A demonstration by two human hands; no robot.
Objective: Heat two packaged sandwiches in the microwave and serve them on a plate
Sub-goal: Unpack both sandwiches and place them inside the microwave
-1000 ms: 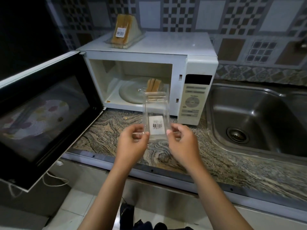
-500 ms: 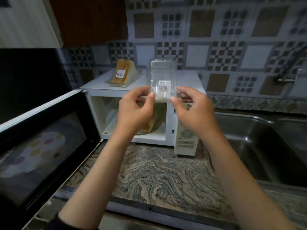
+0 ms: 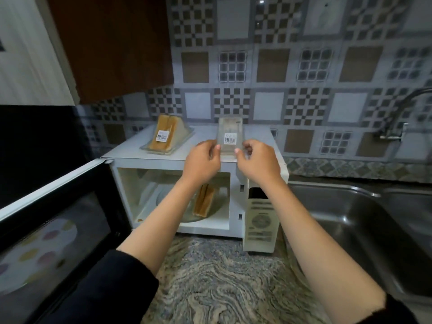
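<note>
An empty clear plastic sandwich package point(image 3: 230, 136) with a barcode label is held over the top of the white microwave point(image 3: 261, 148). My left hand point(image 3: 203, 161) pinches its left edge and my right hand point(image 3: 258, 160) pinches its right edge. A bare sandwich point(image 3: 205, 202) stands on the glass turntable point(image 3: 163, 197) inside the open microwave. A second sandwich in its sealed package point(image 3: 164, 135) lies on the microwave's top at the left.
The microwave door point(image 3: 58, 220) hangs open to the left, jutting past the counter edge. A steel sink point(image 3: 364, 230) lies to the right with a tap point(image 3: 397, 118) above it. Marbled counter point(image 3: 222, 281) runs in front. A dark cabinet point(image 3: 112, 47) hangs above left.
Both hands have lifted the empty package from low over the counter up to the microwave's top. The view has tilted upward.
</note>
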